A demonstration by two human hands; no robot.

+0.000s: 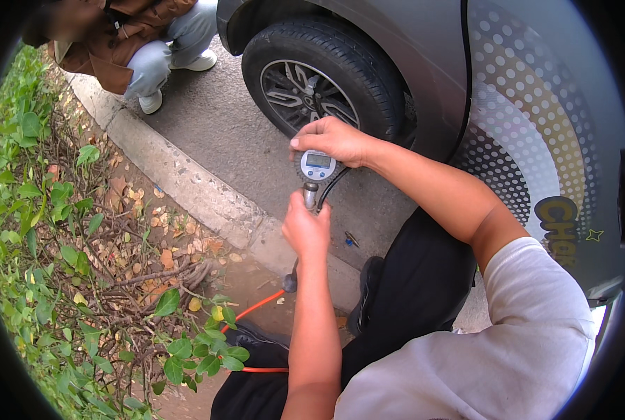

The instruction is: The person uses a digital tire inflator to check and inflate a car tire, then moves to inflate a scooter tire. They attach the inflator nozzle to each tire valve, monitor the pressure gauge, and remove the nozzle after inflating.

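Note:
A round digital tyre inflator gauge [318, 167] with a small screen and two blue buttons is held out in front of me, its face turned up. My left hand [307, 226] is closed around the handle just below the metal neck [310, 195]. At the top of the dial, my right hand [333, 140] grips the rim; some of its fingers are hidden behind the gauge. A thin black hose [329, 185] curves behind the dial and handle. An orange air hose [260, 304] trails from a dark coupling [290, 283] beside my left forearm.
A car wheel [312, 89] stands just beyond my hands, under a grey car body [428, 63]. A small blue-and-metal piece [351, 240] lies on the pavement. A concrete kerb [186, 184] borders leafy shrubs [45, 220]. A person [150, 63] crouches at upper left.

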